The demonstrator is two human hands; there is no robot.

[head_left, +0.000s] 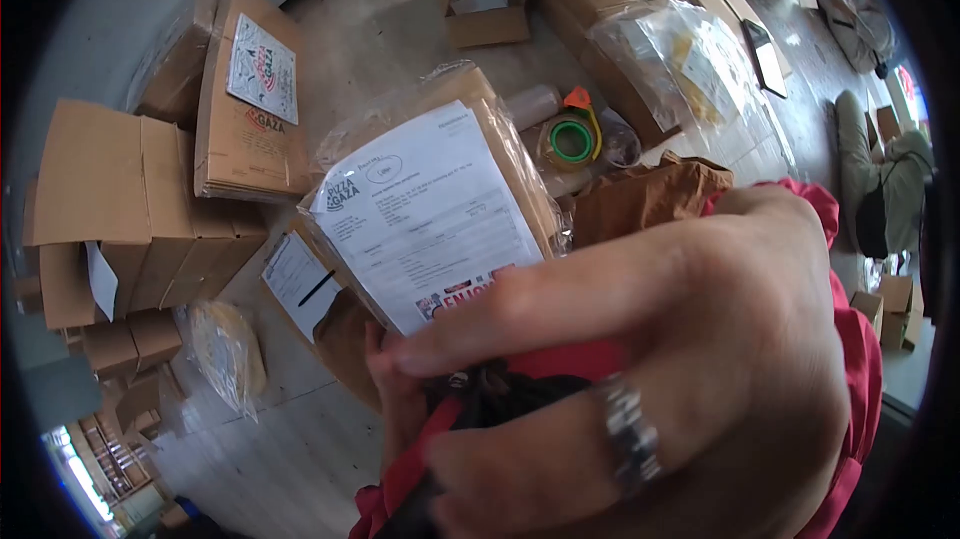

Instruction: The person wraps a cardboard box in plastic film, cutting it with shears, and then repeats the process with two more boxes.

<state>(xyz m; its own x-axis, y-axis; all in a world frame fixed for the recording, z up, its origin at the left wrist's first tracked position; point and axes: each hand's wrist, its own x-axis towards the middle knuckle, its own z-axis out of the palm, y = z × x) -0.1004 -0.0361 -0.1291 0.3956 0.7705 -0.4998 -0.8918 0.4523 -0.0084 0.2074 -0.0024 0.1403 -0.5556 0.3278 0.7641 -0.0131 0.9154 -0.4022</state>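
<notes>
1. One pen (318, 289) lies on a small note (292, 274). We think it could roll off if the pack (520, 164) knocked it.
2. Next comes a big sheet (430, 194) with print, on top of the pack, which is in clear wrap. We cannot tell if it is stuck down. If it is loose, it could slide when the pack tips, or crease if we pushed too hard.
3. Our left hand (395, 384) is at the low corner of the sheet. Our other hand hides part of it, so we cannot tell how wide it is or if it pinches the sheet.
4. Our right hand (730, 339) is big and blurry. Two fingers are bent a little, with a gap between them. One points at that same corner. We cannot tell if it touches or pinches the sheet.
</notes>
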